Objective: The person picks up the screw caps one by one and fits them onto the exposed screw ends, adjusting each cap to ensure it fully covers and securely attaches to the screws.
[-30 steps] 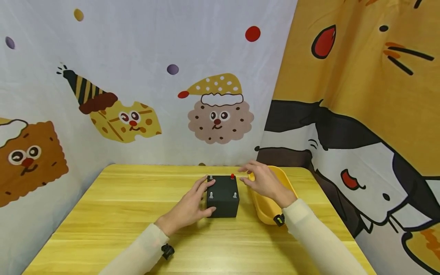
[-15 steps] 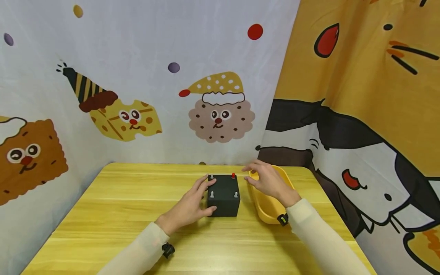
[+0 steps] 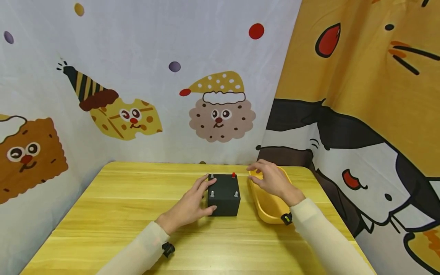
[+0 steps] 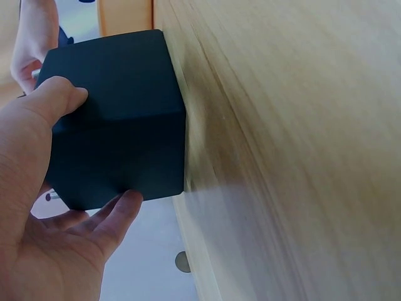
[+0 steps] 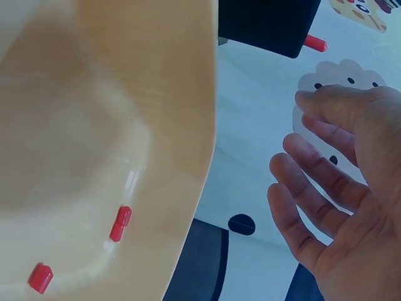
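A black box (image 3: 223, 196) stands on the table, with small posts near its top corners. Three posts (image 3: 236, 194) look silvery, and a red cap (image 3: 233, 175) covers the far right one. My left hand (image 3: 187, 208) holds the box at its left side, thumb on the front face and fingers on the left side and top edge. Over the yellow tray (image 3: 260, 208), my right hand (image 3: 273, 182) hovers with relaxed fingers and nothing in it. Small red caps (image 5: 41, 278) lie inside the tray in the right wrist view.
The wooden table (image 3: 137, 198) meets a patterned white cloth (image 3: 144, 57) behind it. Another printed cloth (image 3: 343, 95) hangs to the right. The tray stands near the table's right side, a short gap from the box.
My right hand has moved slightly right, away from the red-capped post and further over the tray. My left hand keeps its hold on the box, which has not moved on the table.
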The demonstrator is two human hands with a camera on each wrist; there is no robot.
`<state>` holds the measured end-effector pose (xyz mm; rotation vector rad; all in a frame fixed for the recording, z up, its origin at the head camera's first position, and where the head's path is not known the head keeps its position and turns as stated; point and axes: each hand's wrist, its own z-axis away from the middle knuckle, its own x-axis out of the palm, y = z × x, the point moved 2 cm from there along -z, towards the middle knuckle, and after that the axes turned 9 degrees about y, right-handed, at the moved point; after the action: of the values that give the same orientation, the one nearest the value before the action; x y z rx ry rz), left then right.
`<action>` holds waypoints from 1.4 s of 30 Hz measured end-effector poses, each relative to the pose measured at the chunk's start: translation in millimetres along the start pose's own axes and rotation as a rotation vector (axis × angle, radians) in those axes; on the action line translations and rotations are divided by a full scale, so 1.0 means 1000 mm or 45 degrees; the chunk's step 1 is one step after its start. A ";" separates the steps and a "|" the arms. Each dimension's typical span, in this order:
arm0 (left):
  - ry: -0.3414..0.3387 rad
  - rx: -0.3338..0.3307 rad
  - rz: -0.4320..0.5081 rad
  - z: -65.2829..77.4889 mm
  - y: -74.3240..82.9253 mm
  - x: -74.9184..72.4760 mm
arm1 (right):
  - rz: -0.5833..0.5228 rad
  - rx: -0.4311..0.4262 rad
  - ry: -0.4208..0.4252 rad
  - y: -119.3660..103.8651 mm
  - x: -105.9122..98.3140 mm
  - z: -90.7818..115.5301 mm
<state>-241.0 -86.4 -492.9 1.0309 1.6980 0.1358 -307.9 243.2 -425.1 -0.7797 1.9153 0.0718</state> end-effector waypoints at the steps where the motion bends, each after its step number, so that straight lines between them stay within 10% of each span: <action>1: 0.000 -0.001 -0.002 0.000 0.000 0.000 | 0.002 0.003 0.002 0.001 0.000 0.000; 42: 0.001 -0.042 0.019 0.001 0.000 0.002 | 0.060 0.108 -0.058 0.039 -0.009 0.013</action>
<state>-240.0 -85.4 -494.9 1.0192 1.6839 0.1727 -316.1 283.6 -434.8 -0.6713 1.8811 0.0369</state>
